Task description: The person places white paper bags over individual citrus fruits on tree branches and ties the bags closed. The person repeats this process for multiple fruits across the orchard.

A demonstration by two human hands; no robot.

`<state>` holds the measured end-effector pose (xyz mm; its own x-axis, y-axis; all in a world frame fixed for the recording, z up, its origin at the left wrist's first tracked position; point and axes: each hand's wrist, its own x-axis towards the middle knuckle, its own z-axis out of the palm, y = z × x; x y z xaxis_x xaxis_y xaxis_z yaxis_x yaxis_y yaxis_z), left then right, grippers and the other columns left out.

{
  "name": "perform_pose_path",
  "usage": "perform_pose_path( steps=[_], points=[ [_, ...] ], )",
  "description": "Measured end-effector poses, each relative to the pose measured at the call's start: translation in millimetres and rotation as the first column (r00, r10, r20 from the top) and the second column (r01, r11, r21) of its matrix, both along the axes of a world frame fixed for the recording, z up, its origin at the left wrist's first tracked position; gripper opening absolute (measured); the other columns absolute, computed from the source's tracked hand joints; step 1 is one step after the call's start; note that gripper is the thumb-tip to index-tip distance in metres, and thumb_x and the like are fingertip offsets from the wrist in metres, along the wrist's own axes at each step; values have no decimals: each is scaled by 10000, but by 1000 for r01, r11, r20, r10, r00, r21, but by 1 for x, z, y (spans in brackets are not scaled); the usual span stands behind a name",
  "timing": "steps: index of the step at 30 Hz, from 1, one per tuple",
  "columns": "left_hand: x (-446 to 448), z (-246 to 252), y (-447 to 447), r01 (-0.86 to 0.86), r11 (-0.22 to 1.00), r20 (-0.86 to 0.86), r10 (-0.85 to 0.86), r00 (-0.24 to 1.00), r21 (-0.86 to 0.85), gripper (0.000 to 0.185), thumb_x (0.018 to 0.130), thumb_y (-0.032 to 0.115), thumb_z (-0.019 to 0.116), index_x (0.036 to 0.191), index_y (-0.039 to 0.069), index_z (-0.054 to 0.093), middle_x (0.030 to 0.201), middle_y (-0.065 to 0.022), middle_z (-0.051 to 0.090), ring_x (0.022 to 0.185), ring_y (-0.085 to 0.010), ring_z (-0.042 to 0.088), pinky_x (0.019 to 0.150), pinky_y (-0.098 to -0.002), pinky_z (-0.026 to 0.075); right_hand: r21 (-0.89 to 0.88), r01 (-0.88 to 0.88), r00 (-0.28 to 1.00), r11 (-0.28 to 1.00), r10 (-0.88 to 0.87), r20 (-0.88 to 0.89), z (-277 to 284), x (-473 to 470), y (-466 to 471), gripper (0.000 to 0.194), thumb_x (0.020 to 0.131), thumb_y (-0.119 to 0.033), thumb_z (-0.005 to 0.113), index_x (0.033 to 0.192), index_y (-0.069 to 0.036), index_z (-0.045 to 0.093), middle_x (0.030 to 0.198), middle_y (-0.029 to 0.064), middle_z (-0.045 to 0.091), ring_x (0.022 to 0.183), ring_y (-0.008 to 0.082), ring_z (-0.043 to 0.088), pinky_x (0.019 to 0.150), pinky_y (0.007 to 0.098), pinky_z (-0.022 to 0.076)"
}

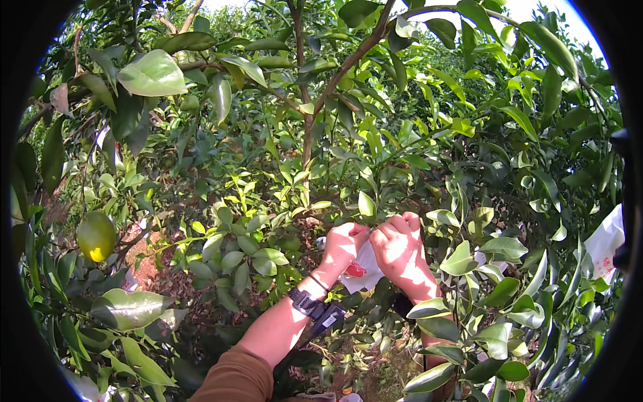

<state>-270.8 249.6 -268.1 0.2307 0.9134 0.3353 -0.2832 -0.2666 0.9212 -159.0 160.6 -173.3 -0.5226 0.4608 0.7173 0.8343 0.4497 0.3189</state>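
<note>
Both my hands are close together low in the citrus tree, at a white paper bag with a red mark [362, 271]. My left hand [343, 247], with a dark strap at its wrist, pinches the upper left of the bag with thumb and forefinger. Just to its right, my right hand [399, 247] has its fingers curled at the bag's top; the exact grip is hidden by the fist. The bag hangs below and between the hands. Whether a fruit is inside it cannot be seen. A leaf [366, 204] stands just above the hands.
A greenish-yellow citrus fruit [96, 236] hangs at the left. Another white bag with red writing [604, 246] is at the right edge. A forked branch [307, 130] rises beyond my hands. Leafy twigs [439, 329] cover part of my right forearm.
</note>
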Motion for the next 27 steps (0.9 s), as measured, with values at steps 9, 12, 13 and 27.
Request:
perform_pose_path(
  steps=[9, 12, 13, 27],
  points=[
    [-6, 14, -8, 186, 979, 54, -182, 982, -85, 168, 893, 60, 638, 1027, -29, 687, 948, -57, 698, 853, -114, 630, 770, -238, 503, 14, 194, 947, 981, -191, 259, -36, -2, -16, 150, 637, -113, 617, 770, -64, 568, 831, 70, 551, 948, 256, 537, 915, 457, 378],
    [-4, 16, -11, 177, 980, 24, -176, 984, -92, 199, 869, 71, 675, 1038, -33, 668, 948, -63, 695, 852, -114, 632, 768, -240, 506, 16, 142, 973, 990, -142, 182, -31, -6, -17, 171, 633, -107, 637, 789, -68, 581, 894, 73, 572, 983, 258, 532, 922, 450, 379],
    [-4, 17, -11, 174, 975, 34, -171, 985, -137, 210, 858, 72, 688, 1038, -33, 664, 945, -62, 693, 848, -115, 632, 765, -242, 506, -24, 98, 984, 995, -94, 149, -28, -7, -19, 196, 634, -102, 658, 817, -68, 596, 943, 80, 582, 1004, 263, 530, 927, 450, 381],
    [-24, 8, -10, 267, 961, 123, -257, 959, -76, 278, 819, -9, 710, 1085, -35, 633, 978, -73, 686, 832, -125, 632, 750, -262, 524, -153, -582, 155, 799, -75, -985, -78, 49, 7, 216, 776, -137, 751, 919, 9, 681, 700, 59, 604, 612, 136, 524, 584, 304, 441]
  ],
)
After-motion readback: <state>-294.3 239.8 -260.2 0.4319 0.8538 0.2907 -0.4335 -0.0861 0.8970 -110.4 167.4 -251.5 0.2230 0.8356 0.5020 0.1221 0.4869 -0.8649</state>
